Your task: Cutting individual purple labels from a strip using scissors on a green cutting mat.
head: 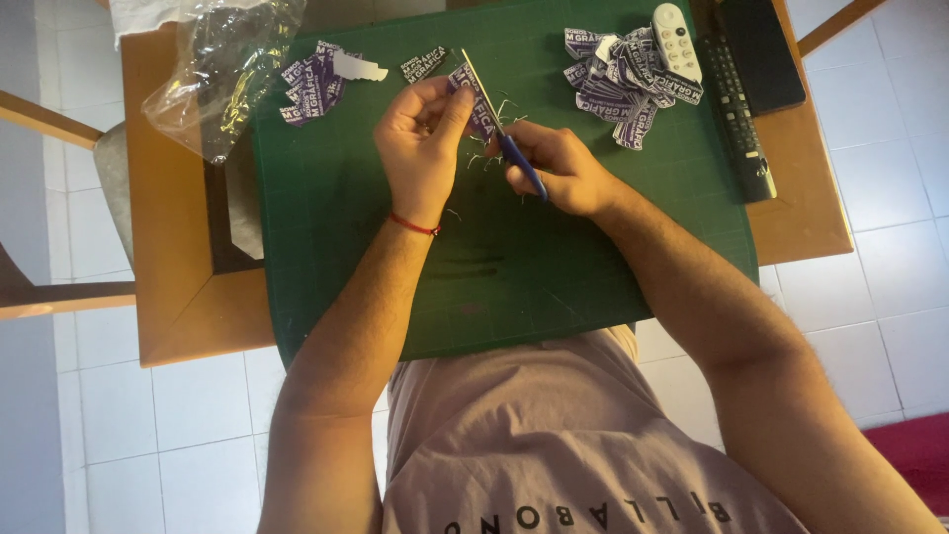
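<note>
Scissors (509, 148) in right hand (554, 170) cut sticker (473, 94) pinched by left hand (423, 138); sticker piles (625, 74) flank the green mat (395, 267).

One head-worn view looks almost straight down from close above the surface (178, 297), facing twelve o'clock; the person's chest fills six o'clock, with floor tiles (860, 316) at three and nine.

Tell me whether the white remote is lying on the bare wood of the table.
No, the white remote rests on the pile of purple cut-outs on the green cutting mat.
</note>
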